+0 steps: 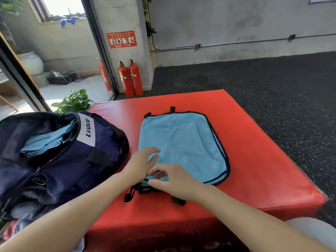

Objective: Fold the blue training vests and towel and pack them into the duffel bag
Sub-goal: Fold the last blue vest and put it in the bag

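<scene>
A light blue training vest with black trim lies flat on the red padded block. My left hand rests on the vest's near left part with its fingers stretched out. My right hand hovers at the vest's near edge, fingers loosely curled, holding nothing that I can see. Black straps stick out from under the near edge. The navy duffel bag stands open at the left, with folded light blue fabric inside it.
Two red fire extinguishers stand by the concrete pillar behind the block, a third by the glass door. A green plant grows behind the bag. Dark speckled rubber floor surrounds the block.
</scene>
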A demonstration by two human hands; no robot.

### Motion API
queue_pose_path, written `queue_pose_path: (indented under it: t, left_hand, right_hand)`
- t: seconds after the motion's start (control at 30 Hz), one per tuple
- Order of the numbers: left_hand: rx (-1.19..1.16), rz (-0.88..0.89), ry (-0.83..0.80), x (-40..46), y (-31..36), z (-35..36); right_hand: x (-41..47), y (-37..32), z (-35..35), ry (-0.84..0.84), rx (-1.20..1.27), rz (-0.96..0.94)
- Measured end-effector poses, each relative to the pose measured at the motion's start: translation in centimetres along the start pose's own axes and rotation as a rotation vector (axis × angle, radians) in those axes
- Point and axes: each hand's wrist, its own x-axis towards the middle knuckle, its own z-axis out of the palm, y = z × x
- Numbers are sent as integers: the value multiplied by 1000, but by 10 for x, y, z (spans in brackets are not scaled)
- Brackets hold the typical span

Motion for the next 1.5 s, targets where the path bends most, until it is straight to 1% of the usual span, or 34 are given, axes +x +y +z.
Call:
queue_pose_path:
  t: [0.07, 0.17, 0.23, 0.3, 0.37, 0.43, 0.53, 0.63, 0.77, 0.83, 0.93, 0.97, 1.03, 1.1, 1.17, 1.23, 1.33, 1.4, 1.5]
  left_hand:
    - [0, 4, 30, -30, -3, -10]
    - [-18, -8, -14, -66, -13, -20]
    - [-29, 14, -47, -82, -20, -22]
    - [-15, 45, -55, -94, -24, -24]
    - [-21, 24, -86, -100, -24, -28]
    - [-24, -4, -132, -103, -25, -31]
    - [44, -13, -183, -104, -28, -34]
    - [149, 70, -217, -103, -27, -31]
    - [244, 132, -167, -97, -22, -28]
    - [270, 122, -172, -94, -20, -26]
    - [206, 120, -145, -96, -15, -26]
    - [160, 112, -130, -98, -13, -27]
    - [42, 11, -117, -101, -4, -33]
    - [-79, -74, -132, -102, 4, -43]
    - [-208, -100, -165, -101, 13, -54]
    - [-400, -134, -191, -100, 21, -62]
    - [-623, -162, -179, -96, 27, -69]
    - [-689, -172, -154, -88, 27, -70]
    - [-671, -213, -85, -69, 27, -68]
  right_hand:
    - [-8, 8, -16, 28, -118, 15]
    - [-29, 33, -48, -28, -393, 73]
    - [-44, 51, -70, -63, -516, 112]
    - [-58, 65, -88, -85, -595, 118]
    - [-69, 71, -102, -98, -658, 108]
    - [-77, 79, -110, -74, -723, 74]
    - [-83, 91, -111, -43, -832, 45]
    - [-81, 100, -108, -6, -914, -21]
    - [-73, 103, -106, 22, -949, -58]
    - [-71, 101, -108, 12, -907, -23]
    - [-71, 99, -113, -1, -724, 56]
    - [-73, 98, -115, 16, -640, 71]
    - [-78, 90, -119, 80, -481, 144]
    - [-84, 81, -125, 113, -378, 233]
    - [-89, 71, -131, 86, -264, 279]
    - [-92, 61, -136, 59, -146, 309]
    - [-92, 56, -145, 37, -51, 343]
    - [-87, 59, -151, 41, -4, 330]
    - [-74, 70, -159, 99, 88, 321]
